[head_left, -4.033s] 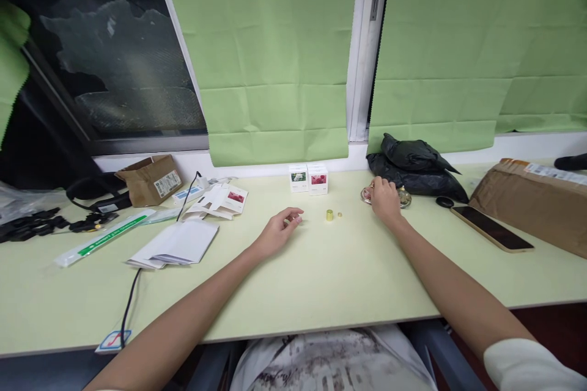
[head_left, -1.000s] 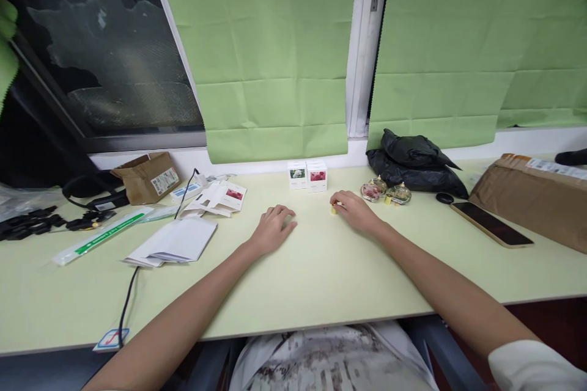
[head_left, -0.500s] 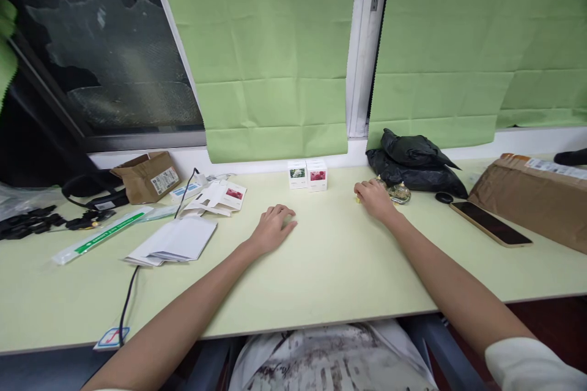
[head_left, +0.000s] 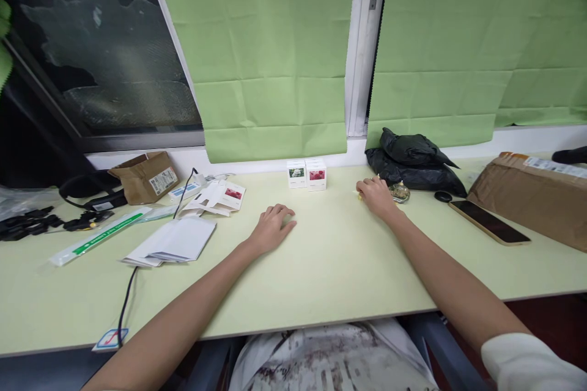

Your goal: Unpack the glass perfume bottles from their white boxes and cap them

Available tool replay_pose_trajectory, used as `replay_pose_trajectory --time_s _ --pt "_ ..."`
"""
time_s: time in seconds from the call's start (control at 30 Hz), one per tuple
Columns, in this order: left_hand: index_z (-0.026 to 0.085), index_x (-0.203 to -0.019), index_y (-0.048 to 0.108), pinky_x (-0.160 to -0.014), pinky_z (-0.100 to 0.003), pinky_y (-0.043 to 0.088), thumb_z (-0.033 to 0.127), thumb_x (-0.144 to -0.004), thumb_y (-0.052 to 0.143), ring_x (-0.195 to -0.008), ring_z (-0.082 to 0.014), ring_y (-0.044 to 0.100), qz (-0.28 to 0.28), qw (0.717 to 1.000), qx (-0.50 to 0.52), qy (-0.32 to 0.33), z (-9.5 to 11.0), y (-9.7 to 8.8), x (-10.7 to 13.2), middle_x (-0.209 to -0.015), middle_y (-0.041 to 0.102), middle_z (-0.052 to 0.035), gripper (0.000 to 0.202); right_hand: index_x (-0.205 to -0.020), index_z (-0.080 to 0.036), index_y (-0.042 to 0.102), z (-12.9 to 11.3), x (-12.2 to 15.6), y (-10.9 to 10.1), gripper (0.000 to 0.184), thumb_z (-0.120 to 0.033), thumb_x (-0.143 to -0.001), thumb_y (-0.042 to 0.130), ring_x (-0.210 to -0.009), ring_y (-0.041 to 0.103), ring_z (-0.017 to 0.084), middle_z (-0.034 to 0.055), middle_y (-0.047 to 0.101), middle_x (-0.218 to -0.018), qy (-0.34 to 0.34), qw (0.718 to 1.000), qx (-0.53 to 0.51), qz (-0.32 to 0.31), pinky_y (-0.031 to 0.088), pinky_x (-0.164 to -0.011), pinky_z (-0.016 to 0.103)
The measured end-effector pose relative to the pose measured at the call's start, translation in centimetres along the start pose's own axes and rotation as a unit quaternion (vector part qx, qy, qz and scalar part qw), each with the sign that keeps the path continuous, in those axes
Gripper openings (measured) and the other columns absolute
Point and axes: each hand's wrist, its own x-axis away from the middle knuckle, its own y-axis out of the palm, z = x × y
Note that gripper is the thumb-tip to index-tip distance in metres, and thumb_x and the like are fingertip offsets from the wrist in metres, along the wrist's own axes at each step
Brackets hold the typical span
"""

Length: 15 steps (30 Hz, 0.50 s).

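Observation:
My left hand rests on the table with its fingers loosely bent and thumb apart, holding nothing. Across from it, my right hand is closed, fingertips down at the tabletop. A bit of something small and yellow shows under those fingers; the rest is hidden. Just right of that hand sits a small ornate glass jar with a gold top. White boxes with flower pictures stand together near the wall between my hands: a white-flower box and a red-flower box.
Black plastic bags lie behind my right hand. Further right are a round black disc, a phone and a large brown package. Leftward lie folded white cards, flattened boxes, an open carton and a black cable.
My right hand has shifted very slightly rightward, now covering more of what is beside the glass jar. My left hand stays in place. The view has moved a little.

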Motion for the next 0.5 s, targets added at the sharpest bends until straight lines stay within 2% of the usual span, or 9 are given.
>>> replay_pose_trajectory --time_s 0.13,0.2,0.33,0.4,0.5 --pt "0.03 -0.125 0.063 -0.106 -0.052 0.042 0.046 -0.102 0.05 -0.12 -0.0303 0.054 0.006 1.0 0.001 0.004 -0.1 0.1 0.0 -0.129 0.061 -0.0073 0.031 -0.105 -0.015 0.066 0.8 -0.2 -0.8 0.019 -0.011 -0.1 0.048 -0.097 0.057 0.025 0.014 0.07 -0.105 -0.012 0.998 -0.062 0.005 0.036 -0.091 0.034" --pt "0.03 -0.125 0.063 -0.107 -0.052 0.042 0.046 -0.103 0.049 -0.121 -0.0302 0.054 0.005 1.0 0.001 0.003 0.0 0.1 0.0 -0.13 0.061 -0.0071 0.031 -0.102 -0.015 0.066 0.9 -0.1 -1.3 0.019 -0.01 -0.1 0.047 -0.096 0.059 0.024 0.0135 0.069 -0.103 0.002 0.997 -0.074 -0.006 0.038 -0.088 0.032" --pt "0.03 -0.125 0.063 -0.107 -0.051 0.042 0.047 -0.103 0.049 -0.123 -0.0304 0.053 0.0 1.0 0.0 -0.001 0.1 0.0 0.1 -0.131 0.06 -0.0065 0.03 -0.099 -0.016 0.067 0.3 0.5 -2.0 0.017 -0.008 -0.096 0.053 -0.096 0.064 0.023 0.0139 0.069 -0.109 0.046 0.994 -0.056 -0.086 0.04 -0.078 0.03" --pt "0.031 -0.125 0.063 -0.107 -0.051 0.042 0.047 -0.103 0.049 -0.123 -0.0305 0.053 0.0 1.0 -0.002 0.001 0.1 -0.1 0.1 -0.131 0.06 -0.0064 0.03 -0.104 -0.015 0.066 -0.3 0.7 -1.9 0.018 -0.005 -0.092 0.057 -0.1 0.066 0.025 0.0158 0.07 -0.115 0.063 0.99 -0.041 -0.119 0.041 -0.078 0.03" --pt "0.03 -0.126 0.062 -0.107 -0.051 0.042 0.046 -0.104 0.049 -0.123 -0.0304 0.053 -0.002 1.0 -0.003 0.003 0.1 -0.1 0.1 -0.131 0.06 -0.0066 0.03 -0.116 -0.011 0.062 -1.0 0.8 -1.6 0.03 -0.001 -0.088 0.061 -0.107 0.068 0.028 0.0203 0.068 -0.123 0.081 0.987 -0.032 -0.134 0.044 -0.08 0.031"
